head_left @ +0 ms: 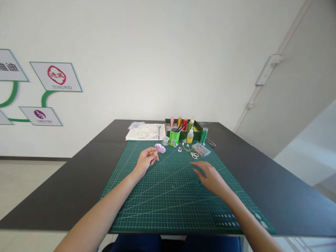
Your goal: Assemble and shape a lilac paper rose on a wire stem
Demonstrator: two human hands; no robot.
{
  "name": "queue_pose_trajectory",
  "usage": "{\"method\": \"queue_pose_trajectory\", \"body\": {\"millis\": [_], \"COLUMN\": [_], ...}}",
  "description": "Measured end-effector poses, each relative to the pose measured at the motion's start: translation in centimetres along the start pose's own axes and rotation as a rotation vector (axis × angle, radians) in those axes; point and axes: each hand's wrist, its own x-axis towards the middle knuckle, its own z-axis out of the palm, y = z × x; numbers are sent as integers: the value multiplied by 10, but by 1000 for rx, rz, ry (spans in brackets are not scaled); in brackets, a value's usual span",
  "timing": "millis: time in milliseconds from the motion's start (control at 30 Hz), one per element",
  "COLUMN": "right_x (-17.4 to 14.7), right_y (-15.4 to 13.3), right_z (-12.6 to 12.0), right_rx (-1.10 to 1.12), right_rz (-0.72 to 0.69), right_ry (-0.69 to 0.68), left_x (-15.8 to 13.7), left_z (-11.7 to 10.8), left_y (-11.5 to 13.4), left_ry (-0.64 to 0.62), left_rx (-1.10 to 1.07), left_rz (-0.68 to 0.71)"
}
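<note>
A small pale purple flower (160,148) is pinched in the fingertips of my left hand (147,159), held above the green cutting mat (168,203). My right hand (208,175) hovers over the mat's right half with thumb and fingers apart and nothing between them. Just beyond its fingertips lie white-handled scissors (194,155). Near the scissors are a small purple piece (180,149) and a clear plastic case (201,149) with small items inside.
Behind stand a green can (174,137) holding dark tools, a glue bottle (190,135), a small white jar (165,141), a green thread spool (203,135) and a dark green box (199,132) with coloured spools. Drawn-on paper (144,132) lies at the back left.
</note>
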Motion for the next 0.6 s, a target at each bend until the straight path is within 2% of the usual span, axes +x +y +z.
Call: {"method": "queue_pose_trajectory", "body": {"millis": [67,167,267,400,500,600], "right_x": [7,20,33,50,55,55], "right_y": [-6,-27,-48,-66,-73,-77], "right_z": [-4,-3,11,42,65,77], "right_rx": [-75,-17,150,552,733,935], "right_rz": [-83,-126,-50,206,249,268], "right_ry": [79,108,7,-262,-382,-428], "left_x": [-3,-7,-10,-10,-10,-11], "left_z": [3,7,10,10,9,9], "left_y": [-1,-3,-5,-7,-7,-8], "left_ry": [-1,-3,-6,-1,5,12], "left_rx": [14,28,38,51,66,86], "left_rz": [-11,-27,-38,-36,-27,-23]}}
